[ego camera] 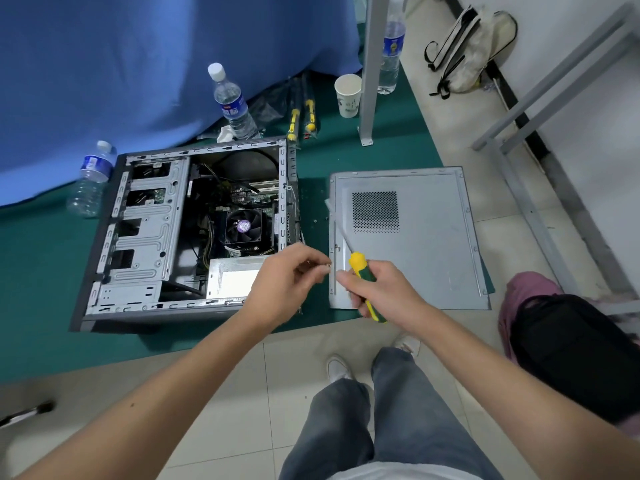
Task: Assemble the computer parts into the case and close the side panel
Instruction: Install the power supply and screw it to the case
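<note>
The open computer case (pixel 145 233) lies on its side on the green mat, showing the motherboard, a CPU fan (pixel 244 225) and the power supply (pixel 233 277). The grey side panel (pixel 415 258) lies flat to its right. My right hand (pixel 381 292) grips a yellow-and-green screwdriver (pixel 360 268), its shaft pointing up and left over the panel's left edge. My left hand (pixel 287 282) hovers between case and panel, fingertips pinched on something small that looks like a screw (pixel 328 266).
Water bottles (pixel 232 102) (pixel 91 178) (pixel 393 46) stand behind and left of the case, with a paper cup (pixel 348 95) and two more screwdrivers (pixel 301 119). A table leg (pixel 370 71), a metal frame (pixel 526 174), a bag (pixel 575 355) and my legs (pixel 363 410) surround the spot.
</note>
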